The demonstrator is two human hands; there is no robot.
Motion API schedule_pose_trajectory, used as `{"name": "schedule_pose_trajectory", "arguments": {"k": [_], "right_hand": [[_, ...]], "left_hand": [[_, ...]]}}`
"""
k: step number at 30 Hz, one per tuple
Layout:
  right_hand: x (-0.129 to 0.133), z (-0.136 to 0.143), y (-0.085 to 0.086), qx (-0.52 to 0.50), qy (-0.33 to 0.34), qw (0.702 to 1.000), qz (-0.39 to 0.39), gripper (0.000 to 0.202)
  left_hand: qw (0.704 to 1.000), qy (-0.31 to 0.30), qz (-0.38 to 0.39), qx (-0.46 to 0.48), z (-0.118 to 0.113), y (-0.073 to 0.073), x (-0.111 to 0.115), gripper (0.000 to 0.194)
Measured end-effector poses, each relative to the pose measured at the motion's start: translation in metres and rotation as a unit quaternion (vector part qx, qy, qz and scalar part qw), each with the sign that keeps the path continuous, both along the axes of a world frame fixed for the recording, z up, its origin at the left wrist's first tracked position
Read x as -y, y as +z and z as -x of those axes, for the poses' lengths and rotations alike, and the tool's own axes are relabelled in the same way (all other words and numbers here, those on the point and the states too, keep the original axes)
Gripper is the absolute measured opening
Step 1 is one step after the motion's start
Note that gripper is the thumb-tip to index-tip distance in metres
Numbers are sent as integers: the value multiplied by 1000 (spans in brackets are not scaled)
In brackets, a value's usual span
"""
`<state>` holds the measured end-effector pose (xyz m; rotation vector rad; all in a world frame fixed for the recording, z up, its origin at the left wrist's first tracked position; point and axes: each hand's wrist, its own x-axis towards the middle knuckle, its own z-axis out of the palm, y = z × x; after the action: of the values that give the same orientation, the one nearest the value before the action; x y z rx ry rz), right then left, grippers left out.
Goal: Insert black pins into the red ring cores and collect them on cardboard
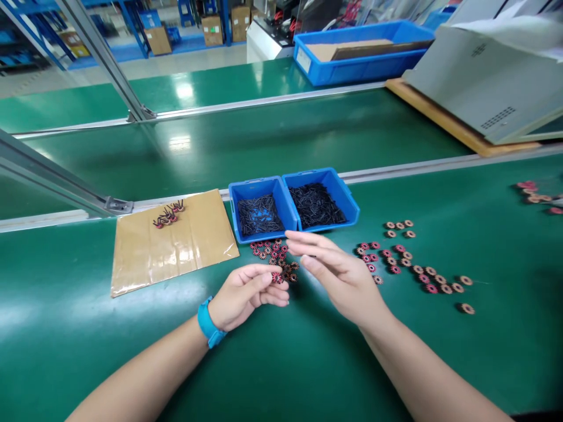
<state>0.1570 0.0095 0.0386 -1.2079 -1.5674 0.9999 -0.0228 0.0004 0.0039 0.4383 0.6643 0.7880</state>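
Note:
My left hand [248, 294], with a teal band at the wrist, pinches a small red and black ring-shaped part [277, 278] between thumb and fingers. My right hand [338, 272] hovers just right of it, fingers extended and apart from the thumb, with nothing visible in them. Several similar red and dark rings [275, 251] lie on the green table beyond my left fingers. Behind them stand two blue bins side by side, the left bin [267, 238] and the right bin [329, 225], both holding many thin black pieces.
A cardboard sheet [176, 252] at the left carries several rings with black pieces attached. More red and tan rings [417, 269] are scattered at the right. Metal rails [237, 104] cross behind; a large blue tray [360, 70] and a grey cabinet [479, 88] stand farther back.

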Motion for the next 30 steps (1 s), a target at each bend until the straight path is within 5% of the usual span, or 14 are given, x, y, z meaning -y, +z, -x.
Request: {"name": "schedule_pose_trajectory", "arguments": {"k": [4,11,30], "right_hand": [[-2,1,-1,-14,-22,1000,-8,22],[2,9,-5,-165,-32,981,94,16],[7,9,-1,-89,-8,991,101,14]], "left_hand": [[1000,-16,5,26,1,-2,1,24],[998,-32,17,56,3,-3,-1,23],[998,-34,22,54,3,-4,-1,20]]}}
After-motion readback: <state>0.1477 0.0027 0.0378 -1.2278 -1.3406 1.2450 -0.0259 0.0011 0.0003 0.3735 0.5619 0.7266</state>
